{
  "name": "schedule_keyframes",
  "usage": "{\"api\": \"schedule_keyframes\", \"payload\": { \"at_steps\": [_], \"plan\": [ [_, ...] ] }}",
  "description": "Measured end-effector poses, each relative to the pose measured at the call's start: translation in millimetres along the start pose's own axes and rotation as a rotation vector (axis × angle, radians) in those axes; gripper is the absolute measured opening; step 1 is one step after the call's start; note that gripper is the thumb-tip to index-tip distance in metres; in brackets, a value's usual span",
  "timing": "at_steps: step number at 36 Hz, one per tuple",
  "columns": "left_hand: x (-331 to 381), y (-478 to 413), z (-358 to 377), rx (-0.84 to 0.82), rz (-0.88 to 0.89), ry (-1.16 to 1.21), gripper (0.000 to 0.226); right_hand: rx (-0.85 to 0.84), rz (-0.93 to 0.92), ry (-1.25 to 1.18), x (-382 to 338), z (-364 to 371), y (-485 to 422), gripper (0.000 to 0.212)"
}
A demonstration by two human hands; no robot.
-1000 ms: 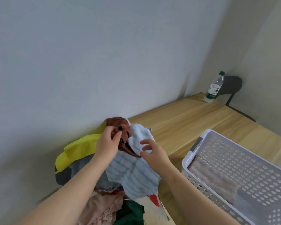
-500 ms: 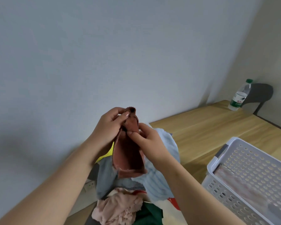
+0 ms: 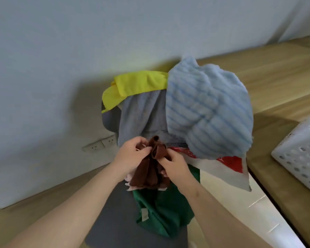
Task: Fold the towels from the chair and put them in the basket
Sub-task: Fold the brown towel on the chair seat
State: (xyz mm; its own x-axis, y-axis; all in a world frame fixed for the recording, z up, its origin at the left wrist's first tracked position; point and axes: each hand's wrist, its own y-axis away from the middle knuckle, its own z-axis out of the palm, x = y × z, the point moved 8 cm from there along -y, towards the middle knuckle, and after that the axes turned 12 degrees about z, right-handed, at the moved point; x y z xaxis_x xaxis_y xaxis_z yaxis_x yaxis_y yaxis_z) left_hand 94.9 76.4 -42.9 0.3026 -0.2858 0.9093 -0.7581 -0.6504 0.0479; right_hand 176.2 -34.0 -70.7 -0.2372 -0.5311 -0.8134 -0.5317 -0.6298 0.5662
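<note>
Both hands' fingers curled, left hand (image 3: 132,154) and right hand (image 3: 175,164) pinching brown towel (image 3: 150,172)

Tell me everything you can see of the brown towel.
The brown towel is a reddish-brown cloth, soft and fuzzy like microfibre. It hangs bunched in vertical folds, gathered at the top into a crumpled knot. The left hand pinches that top from one side and the right hand grips it from the other. It hangs in front of a pink cloth and above a green cloth.
</note>
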Motion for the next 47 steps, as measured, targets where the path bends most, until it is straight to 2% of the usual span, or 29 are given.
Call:
{"api": "schedule_keyframes", "payload": {
  "at_steps": [4,7,16,21,26,29,32,36,38,42,47],
  "plan": [
    [-65.3,1.9,27.9,0.030,-0.001,-0.008,0.020,0.035,-0.034,0.019,53.5,11.1,-34.8,0.017],
    [-106.6,-1.4,52.1,0.011,0.048,0.005,0.011,0.070,-0.087,0.054,88.5,17.4,-64.7,0.019],
    [-164.2,-3.4,83.4,0.015,0.241,0.092,0.022,0.098,-0.286,-0.043,133.7,29.2,-105.6,0.021],
    [-161.5,27.7,92.5,-0.037,0.316,0.084,0.039,0.089,-0.326,-0.121,144.2,31.8,-82.8,0.021],
    [-142.0,67.0,84.7,-0.100,0.351,0.009,0.051,0.051,-0.293,-0.020,151.5,42.0,-38.1,0.014],
    [-126.6,86.4,66.9,-0.053,0.357,-0.041,0.052,0.058,-0.275,-0.062,148.0,35.0,-10.6,0.013],
    [-116.5,103.6,50.9,-0.014,0.329,-0.150,0.053,0.043,-0.275,-0.214,139.4,28.9,20.4,0.012],
    [-95.2,129.9,20.2,0.107,0.382,-0.329,0.044,0.058,-0.330,-0.324,124.8,17.4,62.3,0.012],
    [-80.9,143.0,4.0,0.177,0.429,-0.400,0.032,0.095,-0.386,-0.343,116.7,10.2,80.9,0.016],
    [-52.3,167.5,-17.0,0.254,0.524,-0.431,0.017,0.131,-0.490,-0.333,104.8,5.1,111.3,0.019],
    [-28.5,187.7,-33.1,0.351,0.601,-0.496,0.019,0.139,-0.585,-0.344,91.2,1.5,132.3,0.019]
  ]
}}
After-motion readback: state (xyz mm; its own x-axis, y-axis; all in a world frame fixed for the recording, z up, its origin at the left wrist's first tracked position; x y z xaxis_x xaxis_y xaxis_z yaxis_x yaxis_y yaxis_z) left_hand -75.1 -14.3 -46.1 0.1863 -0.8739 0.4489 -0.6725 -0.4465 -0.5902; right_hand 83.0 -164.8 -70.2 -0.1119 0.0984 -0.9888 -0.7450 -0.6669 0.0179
